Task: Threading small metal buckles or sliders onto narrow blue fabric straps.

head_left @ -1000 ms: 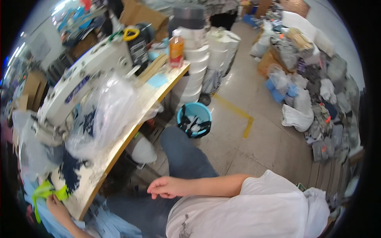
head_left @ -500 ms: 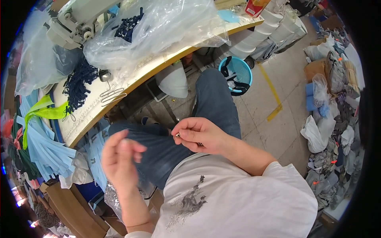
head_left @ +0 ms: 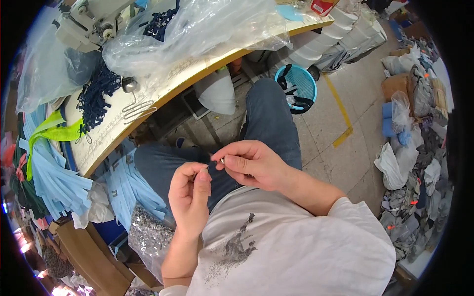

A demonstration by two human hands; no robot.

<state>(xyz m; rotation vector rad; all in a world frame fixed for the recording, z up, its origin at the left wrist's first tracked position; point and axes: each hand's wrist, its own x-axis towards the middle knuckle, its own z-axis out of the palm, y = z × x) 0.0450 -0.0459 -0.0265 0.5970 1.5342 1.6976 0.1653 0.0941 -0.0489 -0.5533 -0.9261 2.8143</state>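
Over my lap, my right hand [head_left: 254, 165] pinches a small shiny metal piece [head_left: 222, 161] between thumb and forefinger; its other fingers curl under. My left hand [head_left: 190, 192] is closed in a pinch just to the left, thumb against forefinger. What sits between its fingertips is too small to name, perhaps something thin and dark. A narrow gap separates the two sets of fingertips. Beside my left forearm lies a clear bag [head_left: 150, 237] full of many small shiny pieces.
A curved worktable [head_left: 165, 81] carries a sewing machine [head_left: 91, 24], plastic sheeting [head_left: 197, 34], navy loops [head_left: 98, 98] and a bent wire holder [head_left: 138, 111]. Light blue strips [head_left: 57, 172] hang at left. A blue basket [head_left: 308, 81] stands on the floor; bundled fabric [head_left: 419, 163] is heaped at right.
My left hand has come rightward from beside the table edge to my right hand's fingertips, and its fingers have closed into a pinch. My right hand keeps its grip on the metal piece.
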